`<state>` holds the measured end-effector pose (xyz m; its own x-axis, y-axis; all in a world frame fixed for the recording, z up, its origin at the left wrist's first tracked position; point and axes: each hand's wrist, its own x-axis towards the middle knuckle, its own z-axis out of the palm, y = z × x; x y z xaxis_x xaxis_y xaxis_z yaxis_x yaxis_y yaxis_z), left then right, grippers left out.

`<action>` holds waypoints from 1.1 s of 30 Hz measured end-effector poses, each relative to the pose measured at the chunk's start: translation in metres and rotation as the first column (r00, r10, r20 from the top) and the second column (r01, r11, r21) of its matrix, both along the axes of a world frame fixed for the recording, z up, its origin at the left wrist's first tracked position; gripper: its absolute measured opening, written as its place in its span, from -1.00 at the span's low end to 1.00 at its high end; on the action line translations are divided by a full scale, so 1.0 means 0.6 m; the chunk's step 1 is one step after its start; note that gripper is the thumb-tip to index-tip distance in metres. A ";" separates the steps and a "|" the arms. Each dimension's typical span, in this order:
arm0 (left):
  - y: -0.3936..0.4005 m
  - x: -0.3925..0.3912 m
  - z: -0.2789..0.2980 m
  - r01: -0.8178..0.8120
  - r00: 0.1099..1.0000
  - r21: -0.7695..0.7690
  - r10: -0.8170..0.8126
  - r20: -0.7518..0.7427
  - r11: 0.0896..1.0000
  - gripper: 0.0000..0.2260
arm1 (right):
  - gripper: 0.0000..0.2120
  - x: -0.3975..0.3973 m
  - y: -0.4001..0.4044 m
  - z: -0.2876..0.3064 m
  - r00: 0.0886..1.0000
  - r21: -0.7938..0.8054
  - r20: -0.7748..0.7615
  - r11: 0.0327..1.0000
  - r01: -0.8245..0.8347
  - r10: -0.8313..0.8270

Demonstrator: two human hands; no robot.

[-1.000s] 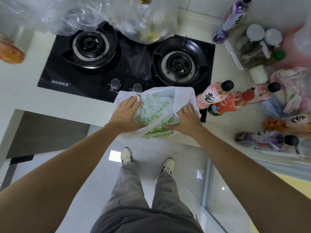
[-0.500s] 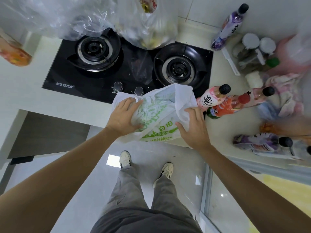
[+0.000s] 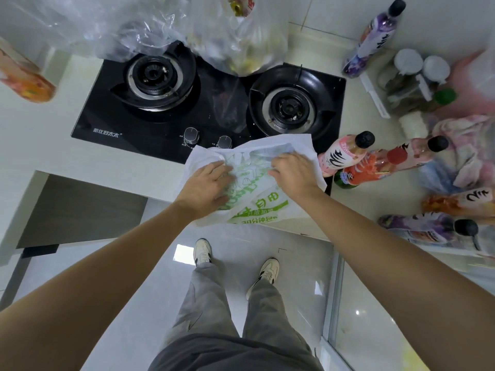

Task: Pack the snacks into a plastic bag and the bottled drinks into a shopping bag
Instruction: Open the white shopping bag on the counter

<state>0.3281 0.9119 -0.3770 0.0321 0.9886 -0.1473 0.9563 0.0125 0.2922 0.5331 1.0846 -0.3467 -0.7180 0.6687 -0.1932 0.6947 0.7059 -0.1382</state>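
- While lying flat on the counter edge, the white thin-plastic shopping bag with green print looks limp, light, slippery.
- Left hand presses it, fingers loosely extended; right hand bunches film.
- Probably best gripped at the mouth hem.

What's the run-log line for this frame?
stage: opening shopping bag | left hand: on bag | right hand: grips bag | bottles: on counter, unpacked
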 end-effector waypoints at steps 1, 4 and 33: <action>0.001 0.001 -0.001 -0.015 1.000 -0.018 0.015 -0.013 1.000 -0.44 | -0.75 0.003 0.003 -0.002 0.999 0.009 0.033 1.000 -0.001 0.001; 0.003 0.004 -0.002 -0.052 0.998 -0.058 0.050 -0.023 0.997 -0.38 | -0.52 0.013 0.005 -0.006 0.993 0.033 0.114 0.998 -0.044 0.040; -0.008 -0.022 0.018 -0.087 0.991 -0.121 0.073 -0.115 0.989 -0.06 | 0.29 0.090 -0.004 0.028 0.940 -0.143 0.224 0.963 -0.230 0.258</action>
